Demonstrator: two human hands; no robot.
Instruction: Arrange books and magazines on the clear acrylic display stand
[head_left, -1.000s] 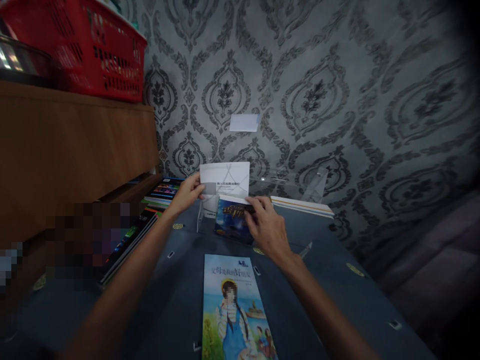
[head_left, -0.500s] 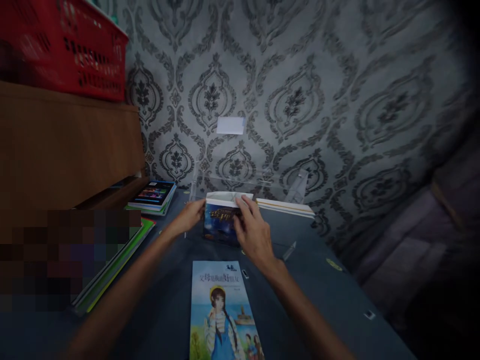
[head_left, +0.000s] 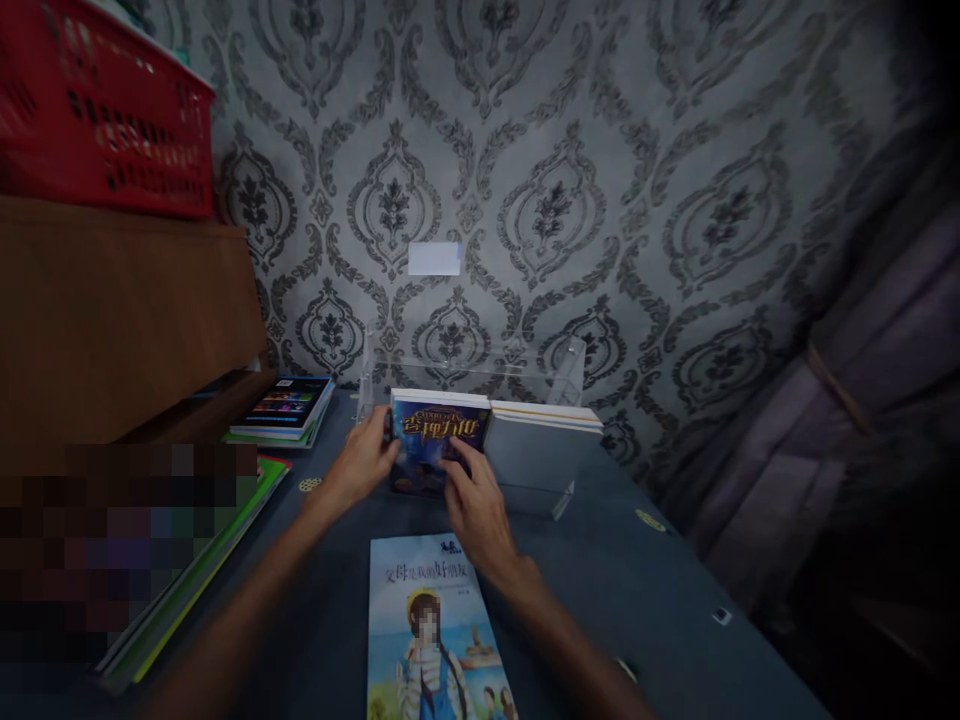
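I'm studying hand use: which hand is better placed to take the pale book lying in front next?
Probably the right hand: it looks nearer the pale book, while the left hand holds the left edge of the dark book.

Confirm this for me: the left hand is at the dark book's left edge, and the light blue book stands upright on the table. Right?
Not quite: the head view shows the light blue book lying flat on the table. The left hand is at the dark book's left edge.
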